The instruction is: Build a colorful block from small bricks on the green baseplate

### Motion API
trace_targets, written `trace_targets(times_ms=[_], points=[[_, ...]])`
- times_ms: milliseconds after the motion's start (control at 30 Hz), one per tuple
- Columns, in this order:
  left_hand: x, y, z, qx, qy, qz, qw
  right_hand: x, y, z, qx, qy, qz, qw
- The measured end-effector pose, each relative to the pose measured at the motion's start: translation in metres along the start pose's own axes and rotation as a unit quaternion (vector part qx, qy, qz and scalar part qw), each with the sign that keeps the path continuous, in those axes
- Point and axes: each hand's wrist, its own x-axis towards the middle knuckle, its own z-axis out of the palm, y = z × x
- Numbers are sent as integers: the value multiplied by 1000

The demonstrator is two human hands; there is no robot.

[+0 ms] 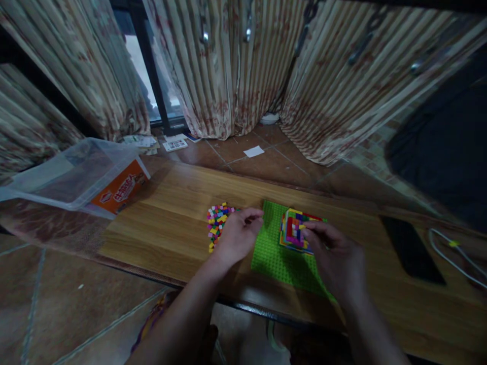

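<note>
A green studded baseplate (268,253) lies on the wooden table, bearing a layered, many-coloured building-brick structure (292,230). Over the structure's right side, my right hand (340,258) pinches a small yellow brick (303,227) between thumb and forefinger. The structure's right part is hidden behind these fingers. My left hand (238,235) hovers by the baseplate's left edge with thumb and fingertips together; anything between them is too small to make out. Just left of it, a pile of small coloured bricks (217,219) is spread on the table, partly covered by the hand.
A clear plastic bin (76,190) with an orange label stands at the table's left end. To the right lie a black phone-like slab (413,248) and a white cable (452,253). Beyond the table are tiled floor, papers (253,151) and curtains (236,76).
</note>
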Motion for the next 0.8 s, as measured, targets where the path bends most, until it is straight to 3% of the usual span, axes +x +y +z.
trace_targets(times_ms=[167, 367, 800], points=[[-8, -2, 22, 43, -66, 1, 997, 3, 6, -2, -71, -24, -29, 997], [-14, 6, 29, 67, -121, 12, 990, 2, 4, 5, -104, -42, -61, 992], [-17, 16, 30, 98, -137, 13, 986, 1, 10, 9, -60, -9, -2, 998]])
